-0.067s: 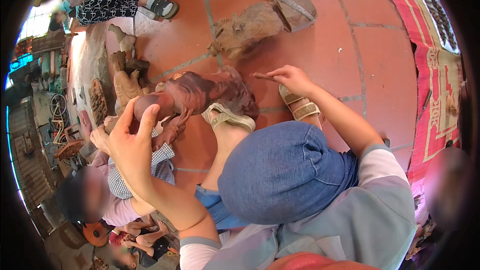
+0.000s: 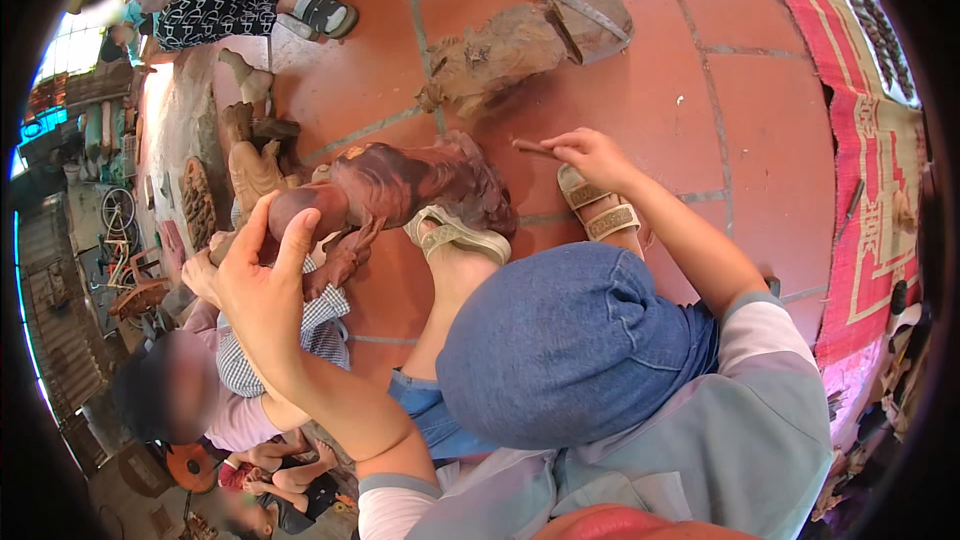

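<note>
1. Compared with the earlier frame, we see the right hand (image 2: 594, 159) and its thin stick (image 2: 532, 148) slightly more to the right; a blurred shape at the right edge is gone.
2. The reddish-brown carved figure (image 2: 392, 183) lies left of centre, unmoved.
3. The left hand (image 2: 262, 285) points upward, thumb and forefinger spread around the figure's rounded end, holding it.
4. The right fingers, narrow, pinch the stick, which points left.

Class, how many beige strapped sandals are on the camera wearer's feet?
2: one beige strapped sandal beside the glossy reddish-brown carved wooden figure, the other just below the right hand in the picture.
</note>
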`<action>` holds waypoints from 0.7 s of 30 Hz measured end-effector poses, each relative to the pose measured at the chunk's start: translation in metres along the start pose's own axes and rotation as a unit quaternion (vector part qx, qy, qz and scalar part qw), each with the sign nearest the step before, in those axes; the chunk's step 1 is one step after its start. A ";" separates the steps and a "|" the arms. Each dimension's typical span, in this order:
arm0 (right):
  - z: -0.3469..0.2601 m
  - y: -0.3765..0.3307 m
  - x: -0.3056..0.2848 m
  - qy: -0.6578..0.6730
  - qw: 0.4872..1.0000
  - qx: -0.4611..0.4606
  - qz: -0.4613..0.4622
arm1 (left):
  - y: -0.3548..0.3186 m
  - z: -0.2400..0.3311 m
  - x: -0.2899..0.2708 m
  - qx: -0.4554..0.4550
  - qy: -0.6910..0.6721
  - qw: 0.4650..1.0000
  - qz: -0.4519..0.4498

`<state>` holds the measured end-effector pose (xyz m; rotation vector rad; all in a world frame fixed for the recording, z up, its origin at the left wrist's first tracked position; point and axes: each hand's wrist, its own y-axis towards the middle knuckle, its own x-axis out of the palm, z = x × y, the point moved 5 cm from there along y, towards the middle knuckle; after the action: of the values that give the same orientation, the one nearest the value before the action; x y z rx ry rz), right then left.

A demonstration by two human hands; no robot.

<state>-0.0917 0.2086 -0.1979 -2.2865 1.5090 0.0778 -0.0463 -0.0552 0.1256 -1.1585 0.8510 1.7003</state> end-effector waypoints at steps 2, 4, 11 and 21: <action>0.004 -0.004 -0.008 0.056 0.998 0.008 0.024 | 0.002 -0.002 0.000 0.023 -0.024 0.999 -0.009; 0.006 -0.005 -0.015 0.136 0.989 -0.002 0.053 | 0.003 -0.003 0.002 0.039 -0.031 0.999 -0.020; -0.031 -0.020 -0.001 0.194 0.975 -0.077 0.079 | 0.010 -0.009 0.001 0.147 0.045 0.986 -0.057; -0.059 0.039 0.056 0.067 0.983 -0.147 0.088 | 0.012 0.059 0.045 0.124 0.243 0.959 0.083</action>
<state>-0.1133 0.1251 -0.1696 -2.4170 1.8764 0.2144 -0.0851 0.0049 0.1033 -1.3809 1.4549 1.3985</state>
